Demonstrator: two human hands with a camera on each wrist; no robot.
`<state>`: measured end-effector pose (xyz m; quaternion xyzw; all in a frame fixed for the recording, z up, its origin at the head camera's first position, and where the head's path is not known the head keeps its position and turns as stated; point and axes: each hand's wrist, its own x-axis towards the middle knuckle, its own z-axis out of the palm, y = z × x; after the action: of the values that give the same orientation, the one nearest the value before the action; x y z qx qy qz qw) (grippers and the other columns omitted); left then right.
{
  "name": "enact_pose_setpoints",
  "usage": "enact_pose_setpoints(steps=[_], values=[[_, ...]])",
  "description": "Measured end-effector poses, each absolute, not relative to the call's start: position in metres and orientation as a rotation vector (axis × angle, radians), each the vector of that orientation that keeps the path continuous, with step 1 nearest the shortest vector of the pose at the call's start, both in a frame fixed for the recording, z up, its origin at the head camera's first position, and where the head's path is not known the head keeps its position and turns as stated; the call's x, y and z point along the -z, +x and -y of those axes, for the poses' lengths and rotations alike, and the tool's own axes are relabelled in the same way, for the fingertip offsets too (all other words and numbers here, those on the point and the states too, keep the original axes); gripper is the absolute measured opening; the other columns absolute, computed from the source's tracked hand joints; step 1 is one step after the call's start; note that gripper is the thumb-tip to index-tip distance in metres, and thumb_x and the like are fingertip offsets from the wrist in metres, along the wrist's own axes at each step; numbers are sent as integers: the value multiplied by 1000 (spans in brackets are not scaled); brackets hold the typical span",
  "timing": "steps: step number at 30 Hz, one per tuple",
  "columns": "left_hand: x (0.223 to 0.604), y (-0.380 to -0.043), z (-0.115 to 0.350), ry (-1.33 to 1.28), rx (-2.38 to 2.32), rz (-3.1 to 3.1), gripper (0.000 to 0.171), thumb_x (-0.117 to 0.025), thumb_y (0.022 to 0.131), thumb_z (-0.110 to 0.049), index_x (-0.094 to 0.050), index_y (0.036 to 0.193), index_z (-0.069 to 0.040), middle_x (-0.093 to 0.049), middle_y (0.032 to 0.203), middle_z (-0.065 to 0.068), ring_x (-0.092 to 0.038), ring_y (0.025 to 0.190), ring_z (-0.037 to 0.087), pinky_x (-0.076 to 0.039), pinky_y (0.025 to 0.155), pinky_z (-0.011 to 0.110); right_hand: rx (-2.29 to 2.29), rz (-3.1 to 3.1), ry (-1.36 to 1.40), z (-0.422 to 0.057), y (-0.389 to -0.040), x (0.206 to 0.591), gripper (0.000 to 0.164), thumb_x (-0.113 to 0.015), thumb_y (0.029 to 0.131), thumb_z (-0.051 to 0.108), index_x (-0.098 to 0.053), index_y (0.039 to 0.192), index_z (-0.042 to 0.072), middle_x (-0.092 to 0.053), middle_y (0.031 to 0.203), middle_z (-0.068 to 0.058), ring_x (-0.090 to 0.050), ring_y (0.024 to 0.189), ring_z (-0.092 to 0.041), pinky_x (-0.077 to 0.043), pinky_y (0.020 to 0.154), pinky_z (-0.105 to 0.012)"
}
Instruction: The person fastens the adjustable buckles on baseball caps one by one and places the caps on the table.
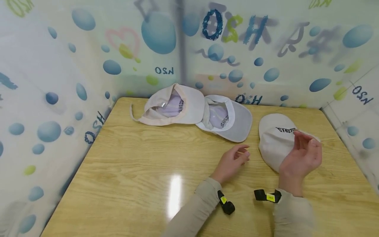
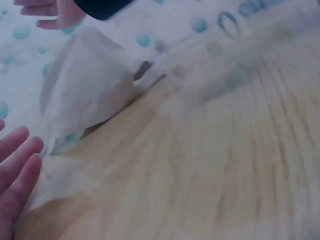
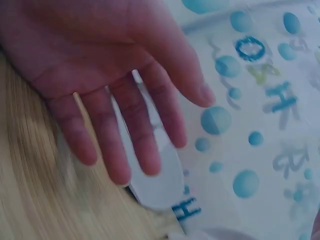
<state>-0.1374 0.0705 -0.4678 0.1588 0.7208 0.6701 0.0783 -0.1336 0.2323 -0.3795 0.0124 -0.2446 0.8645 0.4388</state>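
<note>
Three pale baseball caps lie on the wooden table. One beige cap [image 1: 193,103] rests upside down at the back left, its strap trailing left. Overlapping it is a white cap with a grey brim [image 1: 241,120], also upside down. The third cap [image 1: 273,148], dark lettering on its front, sits crown up at the right. My right hand [image 1: 302,161] is over this cap's right side, fingers loosely extended and holding nothing; contact cannot be made out. Between the caps and me, my left hand [image 1: 231,163] hovers with relaxed fingers and nothing in them.
Patterned wall sheets [image 1: 254,65] with blue dots and lettering enclose the back and sides of the table [image 1: 127,171]. Each wrist wears a black strap [image 1: 226,204].
</note>
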Motion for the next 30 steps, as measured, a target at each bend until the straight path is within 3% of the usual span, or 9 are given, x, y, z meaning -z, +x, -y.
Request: enact_pose_setpoints(steps=[6,10,15,22,30], values=[[457,-138,-34,376,-2155,-2148,35,-50,91,-36,-50,122,-21,-58,101,-4,-61,84,21,-50,70,35,-2225,769,124,-196,-150,389,20,-55,87,5,-52,88,-15,-59,86,-26,-55,89,-38,-34,95,-43],[443,-135,-10,294,-2251,-2127,31,-51,92,-27,-50,121,-17,-57,104,8,-60,86,29,-49,73,43,-2334,813,7,-174,-160,401,22,-55,88,10,-53,93,-12,-57,93,-25,-51,97,-37,-35,96,-40],[437,-137,12,227,-2314,-2127,31,-49,93,-20,-48,122,-10,-55,106,15,-59,88,33,-48,74,45,-2438,859,-114,-153,-167,419,23,-51,90,14,-52,98,-8,-55,98,-22,-49,102,-36,-35,96,-38],[440,-146,32,166,-2417,-2026,38,-50,92,-25,-43,126,-7,-51,113,16,-55,95,37,-46,78,50,-2502,910,-141,-138,-169,438,19,-51,91,14,-53,95,-5,-58,94,-20,-53,97,-34,-34,96,-41],[463,-159,49,53,-2511,-1843,59,-53,88,-40,-31,134,-11,-32,134,14,-44,113,32,-46,83,38,-2723,800,-136,-134,-171,448,16,-49,91,10,-54,96,-4,-63,85,-18,-60,83,-29,-44,84,-38]])
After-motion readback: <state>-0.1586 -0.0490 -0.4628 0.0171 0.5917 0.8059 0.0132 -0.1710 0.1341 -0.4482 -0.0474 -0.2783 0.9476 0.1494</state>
